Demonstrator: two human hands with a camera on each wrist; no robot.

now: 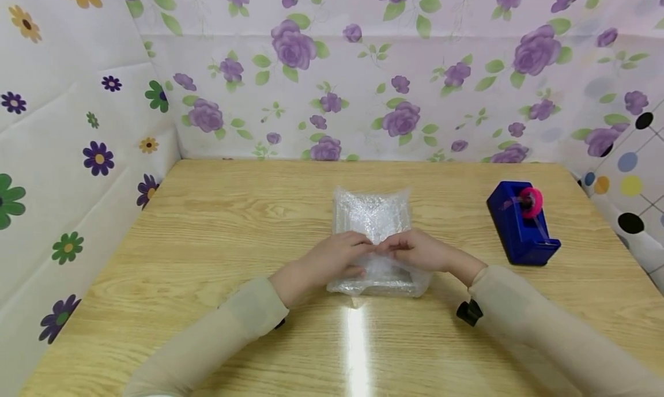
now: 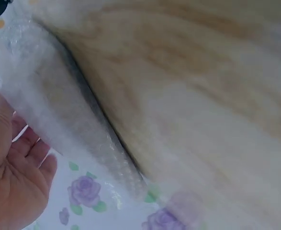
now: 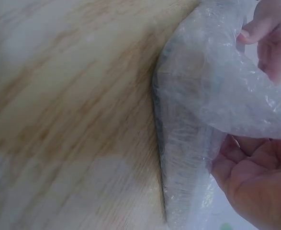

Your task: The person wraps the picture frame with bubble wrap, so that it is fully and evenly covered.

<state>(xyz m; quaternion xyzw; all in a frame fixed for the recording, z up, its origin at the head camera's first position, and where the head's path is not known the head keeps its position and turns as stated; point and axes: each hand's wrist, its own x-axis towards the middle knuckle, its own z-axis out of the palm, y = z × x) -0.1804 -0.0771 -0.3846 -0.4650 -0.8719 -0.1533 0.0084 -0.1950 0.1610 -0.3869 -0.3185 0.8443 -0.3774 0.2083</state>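
A flat package in clear bubble wrap (image 1: pixel 370 212) lies on the table, and its contents are blurred by the film. My left hand (image 1: pixel 339 256) is over the package's left half, its fingers bent and gripping a loose flap of the wrap. From the right, my right hand (image 1: pixel 419 250) pinches the same flap between thumb and fingers, and the fingertips of both hands meet near the package's middle. In the right wrist view, the lifted wrap (image 3: pixel 245 105) stands up between the curled right fingers (image 3: pixel 231 158) and the left hand (image 3: pixel 274 43).
A blue tape dispenser (image 1: pixel 519 227) with a pink-cored roll (image 1: pixel 534 203) stands to the right on the wood-grain table (image 1: pixel 233 224). Flower-printed cloth (image 1: pixel 311 97) hangs behind the table, with more patterned cloth at both sides. A small black object (image 1: pixel 470 312) sits by the right sleeve.
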